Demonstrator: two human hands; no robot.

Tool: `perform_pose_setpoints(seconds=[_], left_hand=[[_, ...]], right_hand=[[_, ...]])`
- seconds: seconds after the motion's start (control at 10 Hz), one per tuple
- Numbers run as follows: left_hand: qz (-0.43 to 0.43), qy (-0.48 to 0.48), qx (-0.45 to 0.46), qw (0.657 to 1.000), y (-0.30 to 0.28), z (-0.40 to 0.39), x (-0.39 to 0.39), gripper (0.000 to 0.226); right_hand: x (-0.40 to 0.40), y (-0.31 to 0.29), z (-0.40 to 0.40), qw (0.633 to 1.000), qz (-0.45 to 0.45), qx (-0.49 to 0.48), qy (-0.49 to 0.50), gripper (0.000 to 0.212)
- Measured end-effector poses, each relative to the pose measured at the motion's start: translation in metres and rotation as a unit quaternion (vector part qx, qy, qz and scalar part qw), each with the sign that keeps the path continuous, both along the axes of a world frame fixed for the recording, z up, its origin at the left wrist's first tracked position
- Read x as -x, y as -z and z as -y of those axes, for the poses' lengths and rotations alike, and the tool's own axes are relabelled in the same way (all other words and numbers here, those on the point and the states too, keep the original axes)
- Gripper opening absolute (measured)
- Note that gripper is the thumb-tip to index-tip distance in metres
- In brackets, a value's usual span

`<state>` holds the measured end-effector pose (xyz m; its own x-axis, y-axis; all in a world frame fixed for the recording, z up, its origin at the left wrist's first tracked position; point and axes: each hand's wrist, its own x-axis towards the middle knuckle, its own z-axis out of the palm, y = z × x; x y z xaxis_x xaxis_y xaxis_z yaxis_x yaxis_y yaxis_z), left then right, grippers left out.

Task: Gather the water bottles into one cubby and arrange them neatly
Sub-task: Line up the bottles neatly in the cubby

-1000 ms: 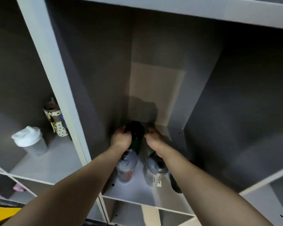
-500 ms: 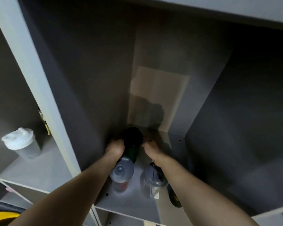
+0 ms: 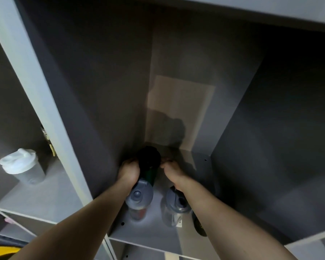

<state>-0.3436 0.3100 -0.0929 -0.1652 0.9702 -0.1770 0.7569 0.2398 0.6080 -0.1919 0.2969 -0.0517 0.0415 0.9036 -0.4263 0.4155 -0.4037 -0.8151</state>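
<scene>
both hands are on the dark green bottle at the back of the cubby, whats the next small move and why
Probably let go of the dark green bottle and draw back. It stands upright near the back left corner, behind the two grey-lidded bottles, with the left hand and right hand flanking it. The white-lidded shaker in the left cubby is not yet gathered.

Both bare arms outstretched, hands [image 3: 129, 170] [image 3: 172, 170] cupped inward, a gap between them.
</scene>
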Motion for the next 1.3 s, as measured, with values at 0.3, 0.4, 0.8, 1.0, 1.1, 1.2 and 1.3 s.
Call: perform_pose_setpoints(seconds=[0.3,0.4,0.8,1.0,1.1,1.2,1.3], left_hand=[[0.015,0.002,-0.027,1.0,-0.002,0.0024,0.0008,0.039],[0.009,0.007,-0.022,1.0,-0.0044,0.0034,-0.001,0.04],[0.141,-0.077,-0.02,0.987,-0.0056,0.007,-0.0009,0.039],[0.195,-0.102,-0.027,0.975,-0.0041,0.0073,0.0016,0.039],[0.171,-0.076,-0.029,0.982,-0.0067,0.0094,0.0006,0.039],[0.206,-0.078,-0.003,0.976,-0.0043,0.0101,0.0006,0.037],[0.332,-0.117,0.03,0.936,-0.0016,0.01,0.001,0.041]], right_hand=[[0.0018,0.0037,0.0011,1.0,-0.02,-0.015,0.008,0.038],[-0.0006,0.0014,0.0021,1.0,-0.014,-0.023,0.008,0.038],[0.0005,0.0084,-0.0003,1.0,-0.018,-0.016,0.015,0.037],[-0.0004,0.0092,-0.0012,0.999,-0.028,-0.019,0.01,0.039],[-0.0008,0.0102,-0.0016,1.0,-0.015,-0.018,0.004,0.038],[-0.0011,0.0082,-0.0018,1.0,0.003,-0.021,-0.007,0.036],[-0.0011,0.0064,-0.0021,1.0,0.014,-0.022,-0.015,0.034]])
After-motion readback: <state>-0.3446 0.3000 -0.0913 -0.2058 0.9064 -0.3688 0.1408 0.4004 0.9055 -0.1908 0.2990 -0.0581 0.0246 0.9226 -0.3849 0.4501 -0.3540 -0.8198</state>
